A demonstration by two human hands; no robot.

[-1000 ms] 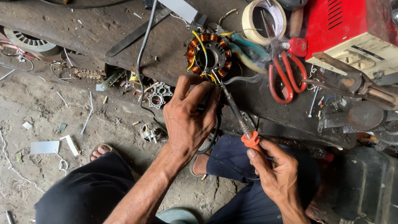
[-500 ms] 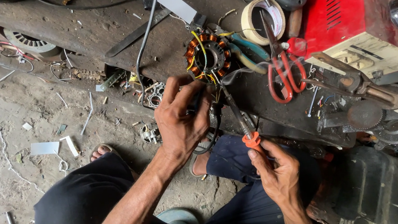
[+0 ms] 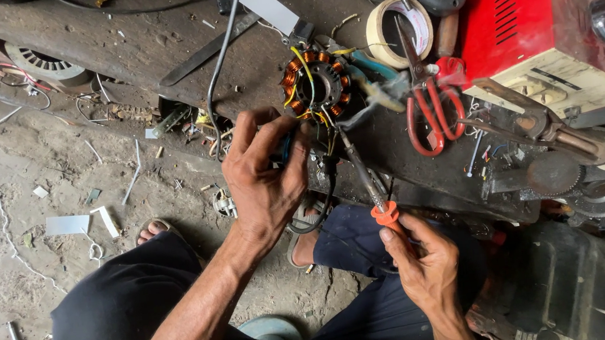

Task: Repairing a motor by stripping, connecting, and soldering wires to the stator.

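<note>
Soldering iron on stator leads, both hands at the desk edge.

Stator w/ copper coils lies flat on desk, just beyond L hand, whose grip is pinched shut on its wire leads. R hand, grip clamped on soldering iron by the orange handle; long axis runs from that grip up-left, tip near the L fingers. L hand nearer the stator. Red scissors and tape roll crowd the R side; open room only back toward the knees.
</note>
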